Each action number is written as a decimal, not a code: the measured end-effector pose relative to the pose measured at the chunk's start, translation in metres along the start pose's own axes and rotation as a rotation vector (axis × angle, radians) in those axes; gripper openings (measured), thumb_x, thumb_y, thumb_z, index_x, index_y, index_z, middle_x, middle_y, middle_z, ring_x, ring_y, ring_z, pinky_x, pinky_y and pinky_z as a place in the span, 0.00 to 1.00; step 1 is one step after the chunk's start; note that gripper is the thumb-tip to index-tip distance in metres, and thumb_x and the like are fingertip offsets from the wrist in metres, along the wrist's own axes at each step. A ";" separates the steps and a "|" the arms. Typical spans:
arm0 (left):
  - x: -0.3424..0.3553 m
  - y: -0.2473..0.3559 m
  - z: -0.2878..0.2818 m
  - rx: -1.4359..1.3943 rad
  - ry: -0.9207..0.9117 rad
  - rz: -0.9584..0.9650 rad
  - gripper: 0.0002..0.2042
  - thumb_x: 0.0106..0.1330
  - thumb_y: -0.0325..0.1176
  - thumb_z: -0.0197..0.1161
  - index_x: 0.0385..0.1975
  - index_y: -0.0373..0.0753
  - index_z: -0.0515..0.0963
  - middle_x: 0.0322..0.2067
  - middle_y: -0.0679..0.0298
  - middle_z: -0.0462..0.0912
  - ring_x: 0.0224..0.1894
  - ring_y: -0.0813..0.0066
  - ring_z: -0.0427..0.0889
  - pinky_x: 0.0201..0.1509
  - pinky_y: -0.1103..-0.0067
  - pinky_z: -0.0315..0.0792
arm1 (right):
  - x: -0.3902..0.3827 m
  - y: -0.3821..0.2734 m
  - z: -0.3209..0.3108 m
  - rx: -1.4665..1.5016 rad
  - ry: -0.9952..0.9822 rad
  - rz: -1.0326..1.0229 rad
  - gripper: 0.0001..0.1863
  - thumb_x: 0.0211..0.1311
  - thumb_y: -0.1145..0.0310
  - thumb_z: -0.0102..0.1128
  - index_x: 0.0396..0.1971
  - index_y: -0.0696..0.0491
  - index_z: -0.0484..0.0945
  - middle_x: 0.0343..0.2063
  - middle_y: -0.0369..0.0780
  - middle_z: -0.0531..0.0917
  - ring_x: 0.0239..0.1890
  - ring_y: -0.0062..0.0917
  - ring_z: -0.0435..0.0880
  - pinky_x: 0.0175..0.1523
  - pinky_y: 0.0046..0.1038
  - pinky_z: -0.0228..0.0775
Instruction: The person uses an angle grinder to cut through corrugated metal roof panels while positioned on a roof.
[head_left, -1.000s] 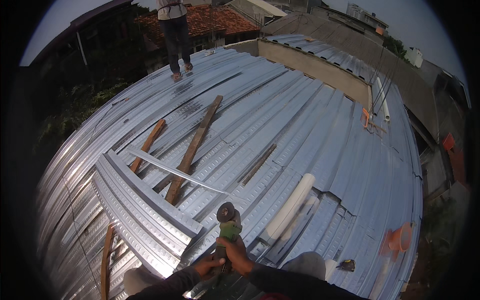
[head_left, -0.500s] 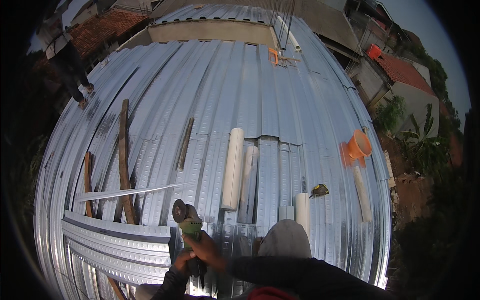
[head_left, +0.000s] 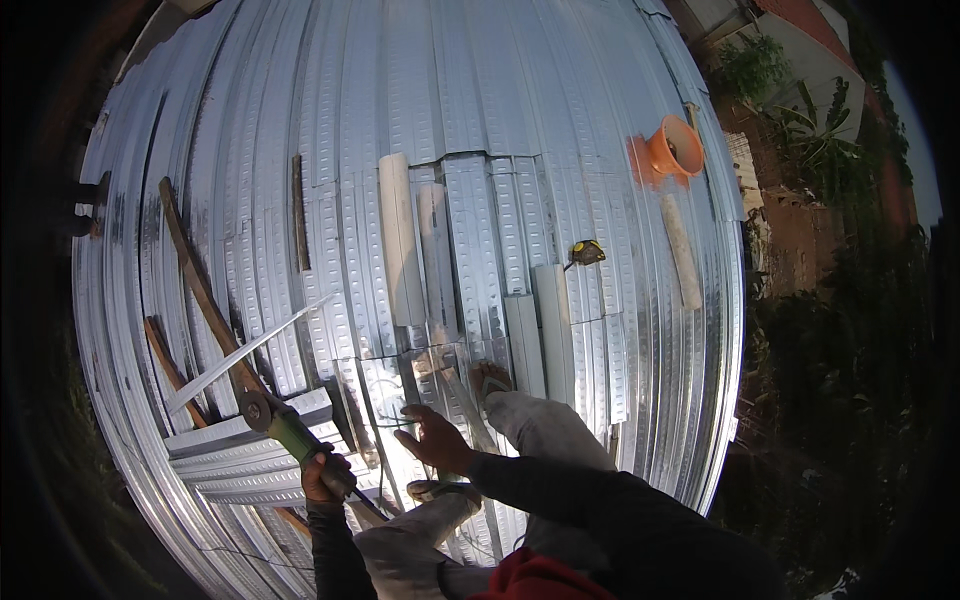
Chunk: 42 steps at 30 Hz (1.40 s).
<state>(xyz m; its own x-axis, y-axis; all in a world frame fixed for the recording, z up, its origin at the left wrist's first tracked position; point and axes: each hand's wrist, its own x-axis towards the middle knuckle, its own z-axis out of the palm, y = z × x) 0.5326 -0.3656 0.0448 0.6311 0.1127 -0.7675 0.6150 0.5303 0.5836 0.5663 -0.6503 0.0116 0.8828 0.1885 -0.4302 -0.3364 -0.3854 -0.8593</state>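
My left hand [head_left: 322,478] is wrapped round the rear of a green angle grinder [head_left: 292,437], whose disc points up and left over the edge of the cut metal deck sheets [head_left: 250,462]. To its right, my right hand [head_left: 437,442] is off the tool, thumb and fingers apart. A thin green cord [head_left: 396,424] lies close to those fingertips; I cannot tell whether they touch it. Beyond the disc, a narrow metal strip [head_left: 240,355] lies aslant across a wooden plank [head_left: 205,290].
Ribbed metal decking [head_left: 560,90] spreads all around. White pipe-like lengths [head_left: 400,240], a tape measure [head_left: 587,252] and an orange bucket [head_left: 678,148] lie ahead and to the right. The deck's right edge drops off towards plants. Another person's feet [head_left: 95,205] are at far left.
My right hand has left the grinder and opened beside it. My left hand has carried the grinder to the left. The view has tilted down, showing my legs and feet.
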 end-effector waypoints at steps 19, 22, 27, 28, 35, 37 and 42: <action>-0.166 0.240 0.417 0.312 -0.443 -0.064 0.33 0.57 0.23 0.70 0.61 0.37 0.61 0.52 0.51 0.79 0.44 0.49 0.86 0.47 0.57 0.86 | -0.434 -0.126 -0.325 0.459 -0.158 0.599 0.25 0.76 0.57 0.59 0.66 0.55 0.72 0.52 0.42 0.84 0.44 0.26 0.88 0.46 0.28 0.82; -0.161 0.254 0.465 0.605 -0.515 0.047 0.39 0.59 0.24 0.71 0.69 0.41 0.58 0.54 0.50 0.78 0.44 0.54 0.87 0.46 0.60 0.86 | -0.412 -0.239 -0.379 0.348 -0.117 0.823 0.31 0.73 0.52 0.64 0.69 0.51 0.70 0.55 0.42 0.83 0.32 0.24 0.89 0.30 0.26 0.81; -0.176 0.270 0.506 0.593 -0.700 0.109 0.44 0.66 0.31 0.68 0.79 0.51 0.48 0.54 0.52 0.77 0.41 0.56 0.87 0.43 0.62 0.86 | -0.370 -0.207 -0.324 -0.333 0.054 -0.083 0.25 0.74 0.55 0.61 0.66 0.46 0.75 0.60 0.43 0.81 0.61 0.33 0.81 0.66 0.31 0.72; -0.179 0.271 0.509 0.607 -0.751 0.099 0.43 0.68 0.33 0.66 0.80 0.53 0.47 0.53 0.53 0.76 0.41 0.57 0.87 0.42 0.62 0.86 | -0.370 -0.205 -0.310 -0.272 -0.008 0.031 0.23 0.74 0.57 0.60 0.65 0.48 0.76 0.60 0.43 0.81 0.64 0.33 0.78 0.70 0.31 0.68; -0.191 0.267 0.458 0.670 -0.885 -0.159 0.41 0.63 0.27 0.62 0.75 0.56 0.49 0.54 0.50 0.75 0.44 0.44 0.88 0.39 0.56 0.88 | -0.420 -0.206 -0.269 0.446 0.168 0.225 0.20 0.78 0.57 0.57 0.60 0.52 0.81 0.48 0.40 0.87 0.51 0.29 0.86 0.57 0.27 0.78; -0.225 0.272 0.439 0.726 -0.868 -0.252 0.40 0.63 0.31 0.64 0.74 0.54 0.51 0.57 0.50 0.75 0.43 0.46 0.88 0.36 0.57 0.88 | -0.435 -0.206 -0.245 0.217 0.279 0.376 0.28 0.73 0.49 0.62 0.61 0.56 0.80 0.50 0.43 0.87 0.53 0.29 0.86 0.57 0.28 0.78; -0.271 0.269 0.318 0.794 -0.861 -0.448 0.36 0.65 0.38 0.65 0.72 0.50 0.56 0.57 0.51 0.76 0.36 0.50 0.88 0.33 0.59 0.88 | -0.463 -0.237 -0.196 0.322 0.426 0.571 0.30 0.73 0.46 0.60 0.60 0.57 0.80 0.53 0.50 0.85 0.57 0.39 0.84 0.63 0.37 0.74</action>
<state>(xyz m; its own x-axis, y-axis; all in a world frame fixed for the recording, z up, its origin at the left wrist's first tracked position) 0.6774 -0.5209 0.4945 0.2129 -0.6896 -0.6922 0.7807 -0.3059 0.5449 0.3015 -0.8232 0.4686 0.5721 -0.3482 -0.7426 -0.7975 -0.0248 -0.6028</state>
